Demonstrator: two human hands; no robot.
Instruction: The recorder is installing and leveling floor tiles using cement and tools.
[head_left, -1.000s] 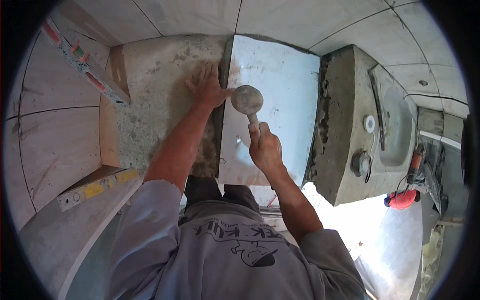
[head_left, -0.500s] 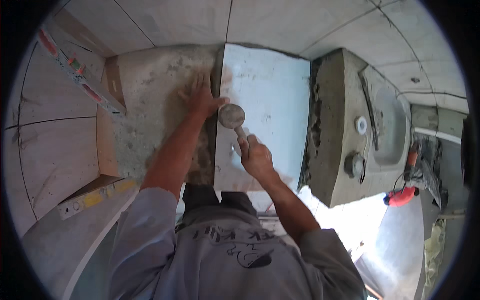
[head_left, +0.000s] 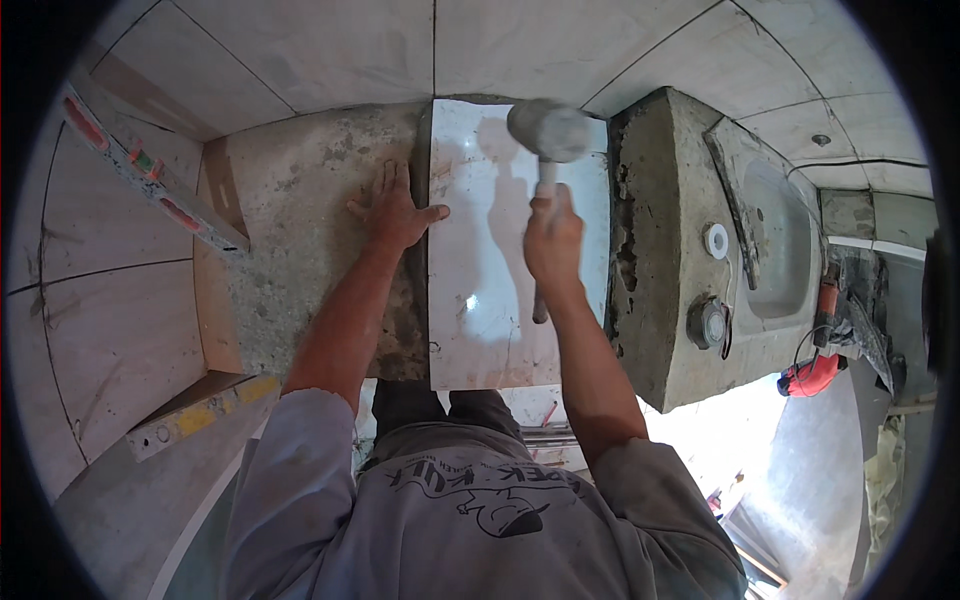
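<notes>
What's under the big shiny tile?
I can't see what's right under the tile, because the tile covers it. Beside its left edge, rough concrete shows, and the left hand lies there with its thumb at the tile's edge.

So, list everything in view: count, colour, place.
Tile: one, white, centre
Mallet: one, grey, held above the tile
Concrete surface: one, grey, left of the tile
Spirit level: one, grey with red inserts, upper left
Bar: one, pale with yellow patches, lower left
Concrete block: one, grey, right of the tile
Basin: one, pale grey, right
Ring: one, white, beside the basin
Round object: one, grey, near the ring
Cable: one, black, right wall
Red object: one, red, right, kind unclear
Wall tiles: several, pale grey, top and left
Shirt: one, grey, bottom
Left hand: one, bare, on the concrete surface
Right hand: one, bare, gripping the mallet
</notes>
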